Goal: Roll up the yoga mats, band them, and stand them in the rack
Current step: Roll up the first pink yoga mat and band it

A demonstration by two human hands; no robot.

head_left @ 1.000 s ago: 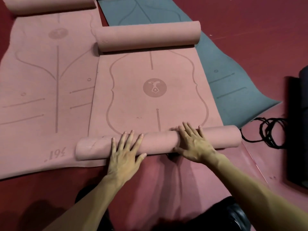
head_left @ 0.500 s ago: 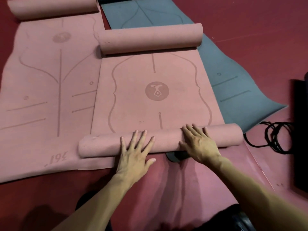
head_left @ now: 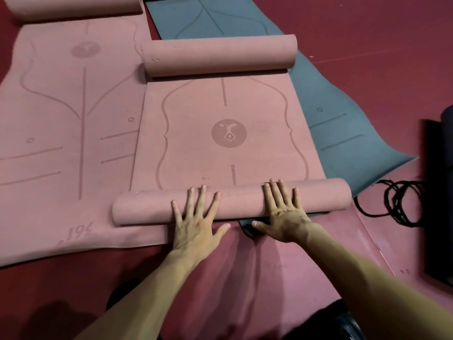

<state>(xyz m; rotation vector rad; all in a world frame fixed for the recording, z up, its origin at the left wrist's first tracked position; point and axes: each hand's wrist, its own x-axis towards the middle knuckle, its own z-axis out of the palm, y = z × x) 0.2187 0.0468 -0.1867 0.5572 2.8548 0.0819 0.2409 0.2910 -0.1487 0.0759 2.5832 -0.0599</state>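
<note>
Rolling mat: the pink mat (head_left: 228, 114) lies flat on the red floor (head_left: 367, 45); my roll (head_left: 147, 209) sits at its near end, a second curl (head_left: 218, 56) at its far end.
Hands: left hand (head_left: 193, 224) and right hand (head_left: 284, 217) press flat on my roll, fingers spread, gripping nothing.
Skew risk: uneven pushing could telescope the roll sideways.
Far-curl risk: I judge the two rolls would meet, leaving a loose bundle.

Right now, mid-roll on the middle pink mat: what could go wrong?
1. The far roll at this mat's other end lies in the near roll's path; they could meet as a double roll.
2. The left hand and right hand press centre and right; the unpressed left end may loosen or cone.
3. That end overlaps the left pink mat and could drag it.
</note>
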